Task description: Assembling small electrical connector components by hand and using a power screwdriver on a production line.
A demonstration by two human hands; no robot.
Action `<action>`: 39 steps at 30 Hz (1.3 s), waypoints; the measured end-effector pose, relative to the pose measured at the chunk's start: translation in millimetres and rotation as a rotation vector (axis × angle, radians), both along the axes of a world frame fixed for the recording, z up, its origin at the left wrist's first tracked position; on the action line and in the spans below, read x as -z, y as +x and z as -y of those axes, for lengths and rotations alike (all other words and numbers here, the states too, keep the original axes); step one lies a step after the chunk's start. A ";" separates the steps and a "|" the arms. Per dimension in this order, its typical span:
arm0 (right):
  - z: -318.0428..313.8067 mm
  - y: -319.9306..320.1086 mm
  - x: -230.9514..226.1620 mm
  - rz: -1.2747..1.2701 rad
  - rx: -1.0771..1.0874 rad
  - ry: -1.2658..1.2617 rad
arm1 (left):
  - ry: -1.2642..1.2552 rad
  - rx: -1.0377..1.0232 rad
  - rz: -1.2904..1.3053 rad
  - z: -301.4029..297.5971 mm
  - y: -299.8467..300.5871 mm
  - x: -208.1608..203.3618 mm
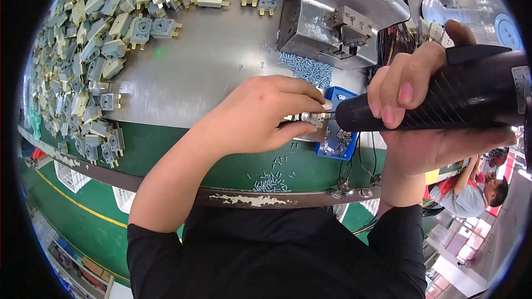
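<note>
My right hand (407,91) is wrapped round a thick black electric screwdriver (471,94), held nearly level with its narrow end toward the left. The bit meets a small whitish part with metal terminals (311,117). Thumb and fingers of my left hand (263,108) pinch that part from the left, hiding much of it. Just behind the bit lies a blue tray (351,150) with small metal pieces in it. A pile of small silvery screws (307,70) lies beyond my left hand, on the metal plate.
Many grey and cream switch-like blocks (113,27) are heaped at the far left. A bent metal fixture (316,19) stands at the back. Loose screws (271,181) lie near the table's front edge. Black wires (360,160) hang by the tray. Another person (468,196) is at the right.
</note>
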State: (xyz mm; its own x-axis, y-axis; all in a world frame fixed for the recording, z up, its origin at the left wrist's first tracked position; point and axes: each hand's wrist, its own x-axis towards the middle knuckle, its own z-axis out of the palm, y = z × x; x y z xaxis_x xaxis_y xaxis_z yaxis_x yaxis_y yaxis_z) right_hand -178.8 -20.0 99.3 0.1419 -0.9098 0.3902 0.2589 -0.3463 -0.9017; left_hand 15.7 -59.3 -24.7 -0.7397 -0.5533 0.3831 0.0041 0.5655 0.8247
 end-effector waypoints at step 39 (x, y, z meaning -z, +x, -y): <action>-16.0 -3.4 32.5 -0.016 0.011 -0.093 | 0.011 -0.022 -0.014 -4.2 -3.1 3.0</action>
State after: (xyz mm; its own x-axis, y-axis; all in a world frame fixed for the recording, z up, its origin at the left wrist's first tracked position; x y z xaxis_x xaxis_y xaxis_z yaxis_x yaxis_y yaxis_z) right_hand -182.2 -4.0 66.9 0.1388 -0.8712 0.4709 0.2399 -0.4317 -0.8695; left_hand 12.6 -55.1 -27.7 -0.7215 -0.5740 0.3873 0.0034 0.5563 0.8310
